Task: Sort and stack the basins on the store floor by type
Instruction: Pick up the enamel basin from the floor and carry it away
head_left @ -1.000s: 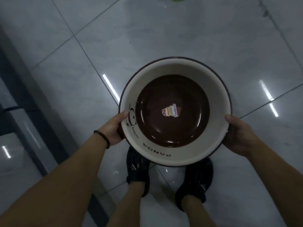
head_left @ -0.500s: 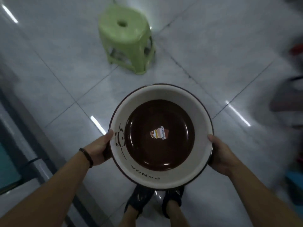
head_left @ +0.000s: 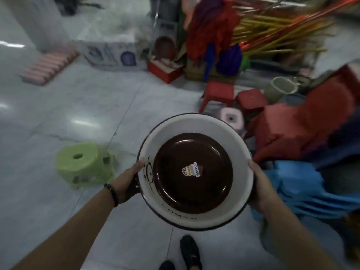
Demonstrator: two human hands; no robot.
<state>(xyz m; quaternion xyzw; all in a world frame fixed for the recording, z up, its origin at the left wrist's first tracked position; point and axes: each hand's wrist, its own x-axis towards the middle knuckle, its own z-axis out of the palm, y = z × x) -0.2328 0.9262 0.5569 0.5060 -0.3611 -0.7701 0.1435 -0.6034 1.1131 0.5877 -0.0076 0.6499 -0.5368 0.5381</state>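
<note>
i hold the cream-and-brown basin [head_left: 194, 126] level between both hands, above the floor. my left hand [head_left: 128, 180] curls round its left rim, thumb over the edge, and my right hand [head_left: 261, 188] clasps the opposite rim. a green stool [head_left: 83, 164] stands out past my left hand.

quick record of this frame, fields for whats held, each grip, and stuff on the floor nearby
held: white basin with a brown bottom, carried above the floor
sticker: inside on the bottom, reads Bamboo
left grip: holds the basin's left rim, thumb on the edge
right grip: holds the right rim
left of basin: green stool on the tiles
right of basin: red stools and a blue plastic stack, both blurred
</note>
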